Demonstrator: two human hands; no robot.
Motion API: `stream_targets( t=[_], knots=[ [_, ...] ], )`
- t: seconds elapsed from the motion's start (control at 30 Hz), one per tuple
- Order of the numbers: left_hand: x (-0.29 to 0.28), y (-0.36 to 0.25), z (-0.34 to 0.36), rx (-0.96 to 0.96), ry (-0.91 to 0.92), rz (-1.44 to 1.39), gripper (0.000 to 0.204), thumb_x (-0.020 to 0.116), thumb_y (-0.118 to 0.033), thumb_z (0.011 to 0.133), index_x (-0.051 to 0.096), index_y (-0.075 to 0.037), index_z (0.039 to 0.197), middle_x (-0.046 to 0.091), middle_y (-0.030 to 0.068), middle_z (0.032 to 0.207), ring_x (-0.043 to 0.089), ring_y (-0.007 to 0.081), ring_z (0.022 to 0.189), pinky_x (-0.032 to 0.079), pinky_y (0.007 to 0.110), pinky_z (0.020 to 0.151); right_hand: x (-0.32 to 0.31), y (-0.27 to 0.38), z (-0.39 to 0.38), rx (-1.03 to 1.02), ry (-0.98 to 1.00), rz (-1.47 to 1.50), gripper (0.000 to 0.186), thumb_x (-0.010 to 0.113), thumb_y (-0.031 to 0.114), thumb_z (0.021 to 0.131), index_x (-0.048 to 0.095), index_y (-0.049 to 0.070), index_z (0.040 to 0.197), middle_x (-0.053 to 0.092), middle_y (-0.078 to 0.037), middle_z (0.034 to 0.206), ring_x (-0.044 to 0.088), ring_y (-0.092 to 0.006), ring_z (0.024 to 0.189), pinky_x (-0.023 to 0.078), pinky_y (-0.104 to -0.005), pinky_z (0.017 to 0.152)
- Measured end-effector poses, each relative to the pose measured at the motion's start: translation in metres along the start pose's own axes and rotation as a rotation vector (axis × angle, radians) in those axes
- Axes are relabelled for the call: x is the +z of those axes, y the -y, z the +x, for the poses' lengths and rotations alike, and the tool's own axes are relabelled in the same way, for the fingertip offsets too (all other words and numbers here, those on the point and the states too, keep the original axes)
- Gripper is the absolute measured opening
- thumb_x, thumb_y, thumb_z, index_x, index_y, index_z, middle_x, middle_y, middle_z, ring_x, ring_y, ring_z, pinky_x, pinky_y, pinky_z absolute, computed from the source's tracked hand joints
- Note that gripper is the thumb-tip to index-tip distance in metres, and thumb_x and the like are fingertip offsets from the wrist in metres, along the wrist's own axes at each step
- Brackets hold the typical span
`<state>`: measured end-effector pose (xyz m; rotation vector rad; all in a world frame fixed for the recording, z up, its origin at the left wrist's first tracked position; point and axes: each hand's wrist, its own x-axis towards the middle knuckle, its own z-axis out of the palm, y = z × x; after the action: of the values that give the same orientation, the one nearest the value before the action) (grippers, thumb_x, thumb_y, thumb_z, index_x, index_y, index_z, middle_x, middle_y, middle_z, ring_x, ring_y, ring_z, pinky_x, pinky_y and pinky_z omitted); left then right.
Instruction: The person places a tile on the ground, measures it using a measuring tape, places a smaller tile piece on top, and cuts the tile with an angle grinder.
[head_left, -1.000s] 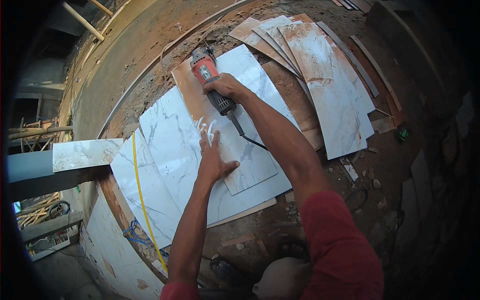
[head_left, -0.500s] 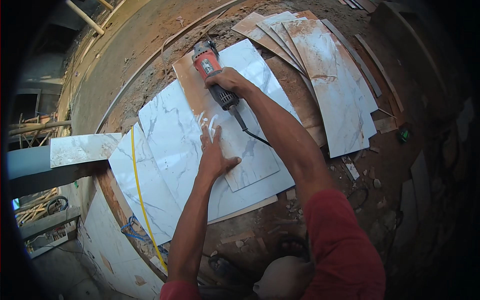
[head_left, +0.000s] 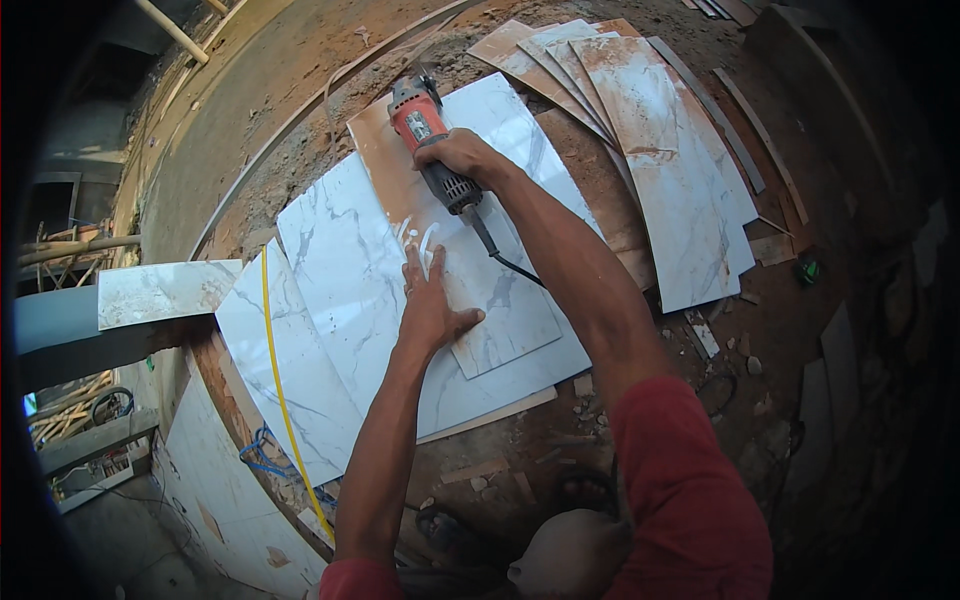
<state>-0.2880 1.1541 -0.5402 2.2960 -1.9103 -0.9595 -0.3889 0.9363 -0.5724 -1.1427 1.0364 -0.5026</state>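
My right hand (head_left: 462,158) is wrapped round the body of a red and black angle grinder (head_left: 418,122). The grinder's head lies over the far end of a narrow marble-patterned tile strip (head_left: 505,310), whose far-left part is coated with brown dust. Its black cord trails from the rear toward my right forearm. My left hand (head_left: 430,308) presses flat on the strip with fingers spread, beside some white smears. Beneath the strip lie large white grey-veined tiles (head_left: 335,235). The cutting disc's contact with the tile cannot be made out.
Several cut tiles (head_left: 660,170) are fanned out at the right. A yellow tape or strap (head_left: 276,370) crosses the left tile, near a blue cord (head_left: 262,455). Another tile piece (head_left: 165,292) rests on a ledge at left. Tile scraps and rubble litter the dirt ground.
The grinder and my right hand have shifted very slightly toward the far edge of the strip. My left hand stays in place on the tile.
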Motion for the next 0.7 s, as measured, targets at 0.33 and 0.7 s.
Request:
stream_targets(
  t=[0.33, 0.7],
  knots=[
    [0.000, 0.000, 0.000, -0.004, 0.018, -0.032, 0.117, 0.090, -0.028, 0.061, 0.021, -0.004, 0.152, -0.003, 0.0289, 0.158, 0.012, 0.0500, 0.144, 0.023, 0.051, 0.118, 0.002, 0.003, -0.008, 0.010, 0.000, 0.012, 0.050, 0.081, 0.029, 0.066, 0.066, -0.012, 0.089, 0.067, -0.016, 0.082, 0.063, -0.0218, 0.061, 0.051, -0.0341, 0.056],
    [0.002, 0.002, 0.000, 0.005, 0.000, -0.018, 0.117, 0.090, -0.029, 0.060, 0.022, -0.003, 0.152, 0.001, 0.0303, 0.158, 0.014, 0.0476, 0.145, 0.026, 0.049, 0.117, 0.006, 0.000, -0.014, -0.028, -0.016, 0.007, 0.037, 0.076, 0.026, 0.070, 0.066, -0.006, 0.086, 0.065, -0.011, 0.072, 0.059, -0.0172, 0.052, 0.047, -0.0295, 0.048]
  ],
)
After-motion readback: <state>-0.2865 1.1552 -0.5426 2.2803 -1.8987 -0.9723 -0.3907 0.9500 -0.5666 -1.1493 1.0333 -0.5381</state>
